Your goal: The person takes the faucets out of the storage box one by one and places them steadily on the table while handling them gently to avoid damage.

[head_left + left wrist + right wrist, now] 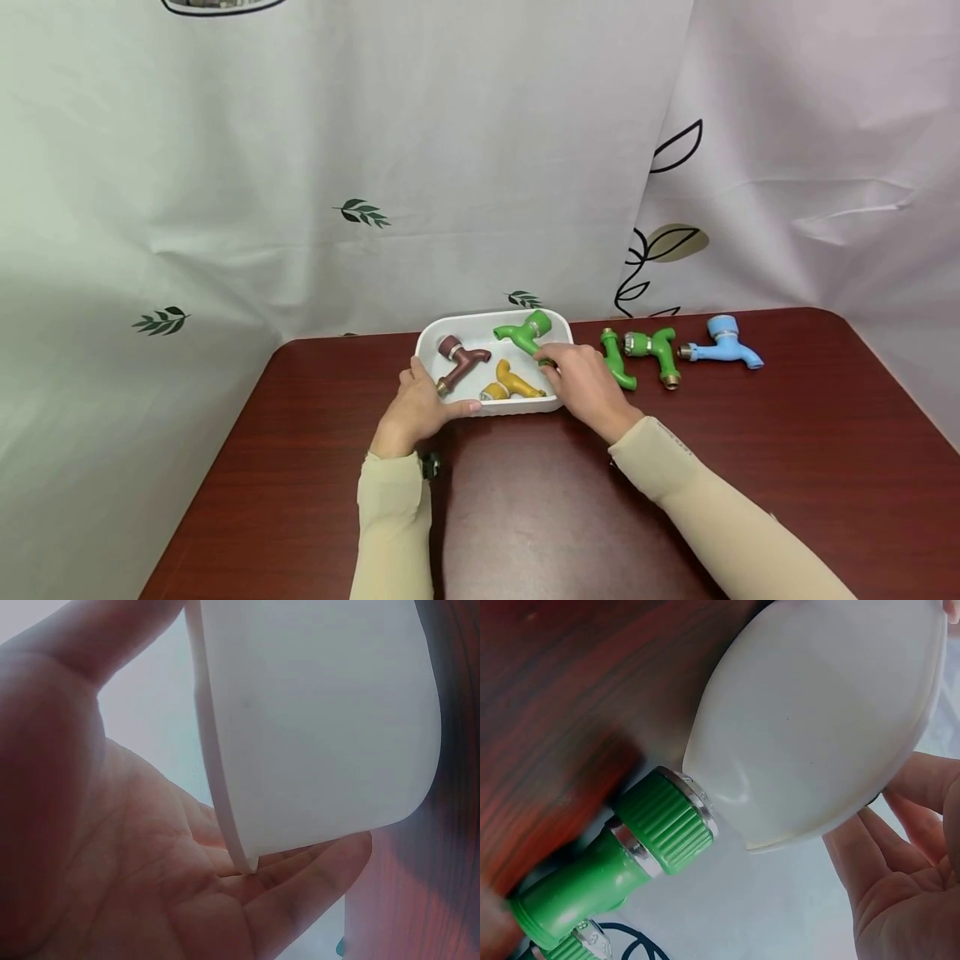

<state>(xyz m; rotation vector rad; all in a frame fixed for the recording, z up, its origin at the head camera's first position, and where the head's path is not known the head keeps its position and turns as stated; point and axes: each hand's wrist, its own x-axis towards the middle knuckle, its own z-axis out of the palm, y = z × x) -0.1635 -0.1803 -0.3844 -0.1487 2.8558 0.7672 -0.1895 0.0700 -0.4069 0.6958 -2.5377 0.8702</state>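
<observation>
White tray (525,407) on desk (517,500) — left grip (416,406) clasping its near-left corner, apparently for steadiness. Green tap (520,335), inside tray — right grip (588,385) pinching its near end, presumably controlling how it lies beside maroon tap (467,358) and yellow tap (512,382).

One end of the green tap (522,335) in the tray (517,407) is partly covered by the right hand (588,385). Both sleeves (392,525) are cut off by the bottom edge, and the print (675,437) on the right cuff (654,458) is too small to read. In the left wrist view, the tray's contents are hidden by its wall.
</observation>
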